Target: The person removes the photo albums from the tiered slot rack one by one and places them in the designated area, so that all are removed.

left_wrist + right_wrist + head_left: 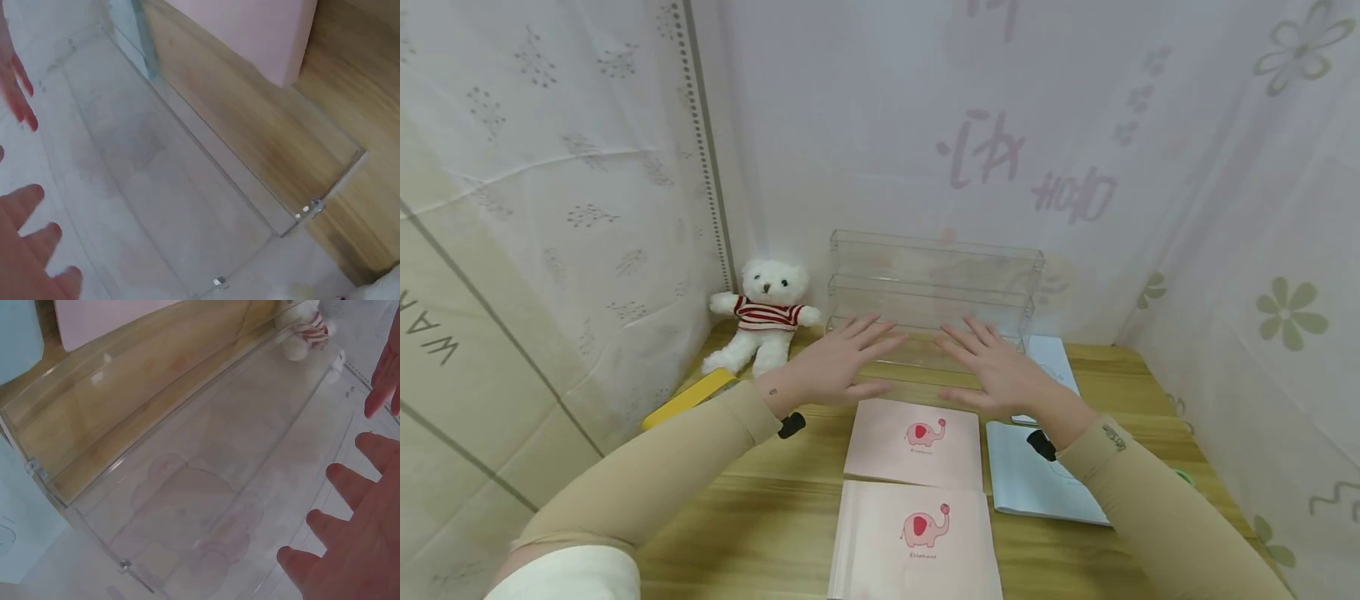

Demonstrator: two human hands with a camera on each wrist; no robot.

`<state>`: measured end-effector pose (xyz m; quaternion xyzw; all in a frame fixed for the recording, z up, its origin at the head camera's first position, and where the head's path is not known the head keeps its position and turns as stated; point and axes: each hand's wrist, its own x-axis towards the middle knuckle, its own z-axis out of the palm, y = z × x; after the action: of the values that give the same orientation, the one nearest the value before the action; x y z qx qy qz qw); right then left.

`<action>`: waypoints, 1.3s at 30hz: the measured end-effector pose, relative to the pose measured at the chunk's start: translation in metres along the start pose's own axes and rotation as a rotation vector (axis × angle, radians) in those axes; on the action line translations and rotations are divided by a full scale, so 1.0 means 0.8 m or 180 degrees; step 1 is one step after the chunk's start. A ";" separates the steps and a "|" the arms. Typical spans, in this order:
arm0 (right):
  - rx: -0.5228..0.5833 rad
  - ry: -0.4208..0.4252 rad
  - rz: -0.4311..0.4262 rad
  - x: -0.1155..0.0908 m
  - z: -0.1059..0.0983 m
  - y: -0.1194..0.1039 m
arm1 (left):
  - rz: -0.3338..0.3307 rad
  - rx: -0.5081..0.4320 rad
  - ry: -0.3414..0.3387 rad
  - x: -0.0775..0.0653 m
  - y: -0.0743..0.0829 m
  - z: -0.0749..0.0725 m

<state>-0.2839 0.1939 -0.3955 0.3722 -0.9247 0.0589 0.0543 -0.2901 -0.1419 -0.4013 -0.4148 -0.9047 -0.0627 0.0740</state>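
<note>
In the head view my left hand and right hand hover palms down with fingers spread, pointing toward each other. Neither holds anything. Behind them a clear acrylic tiered rack stands against the back curtain; both wrist views show its transparent shelves bare beneath the fingers. Below the hands lie two pink elephant notebooks, a far one and a near one. To the right are two light blue notebooks, one nearer and one farther back, each partly hidden by my right arm.
A white teddy bear in a red-striped sweater sits left of the rack. A yellow object lies partly behind my left forearm. A small green item shows beside the right sleeve. Patterned curtains enclose the wooden table.
</note>
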 end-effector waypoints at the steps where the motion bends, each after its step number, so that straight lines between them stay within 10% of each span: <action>1: -0.0008 -0.0093 0.0054 0.001 0.000 0.000 | -0.0034 0.0045 -0.0082 0.002 0.001 0.001; 39: -0.0038 -0.0122 0.0341 0.000 -0.004 -0.006 | -0.0180 0.0217 -0.0292 0.008 0.015 0.011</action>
<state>-0.2805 0.1907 -0.3920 0.3229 -0.9445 0.0491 0.0356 -0.2861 -0.1282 -0.4081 -0.3888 -0.9201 -0.0149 0.0447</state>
